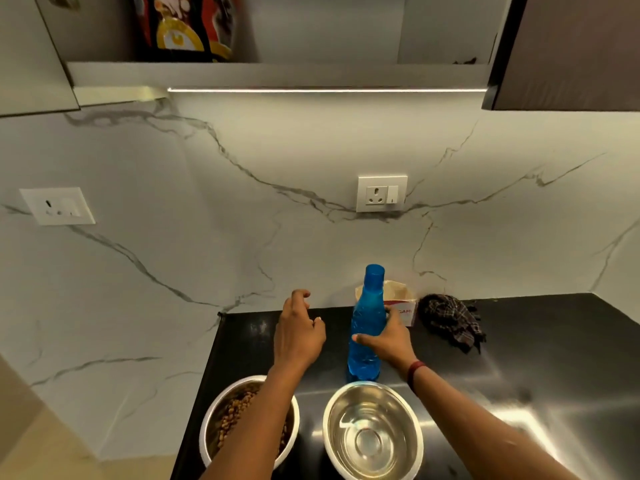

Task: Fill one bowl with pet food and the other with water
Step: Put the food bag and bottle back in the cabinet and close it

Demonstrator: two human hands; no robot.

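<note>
Head view looks down at a black desk (540, 344) against a marble wall. Two steel bowls sit side by side at the near edge: the left bowl (211, 414) has brown kibble (232, 414) in it, partly hidden under the left forearm, and the right bowl (372, 431) looks shiny inside, can't really tell if there's any water in it or not.

Blue bottle (367, 327) stands upright just behind the right bowl, cap on. Right hand (389, 336) is wrapped round its middle, thumb across the front and fingers curled round the far side, so it's gripping the bottle. There's a red band (415, 370) on that wrist.

Left hand (299, 332) hovers just left of the bottle, not touching it, fingers loosely curled and a bit apart, holding nothing.

Behind the bottle, up against the wall, is a small open box (401, 299), and just right of that a crumpled dark checked cloth (450, 322). A socket (382, 193) is on the wall above the bottle, another socket (58, 206) way off left. Up top on the shelf (277, 72) there's a red and black bag (187, 26), blurry.
</note>
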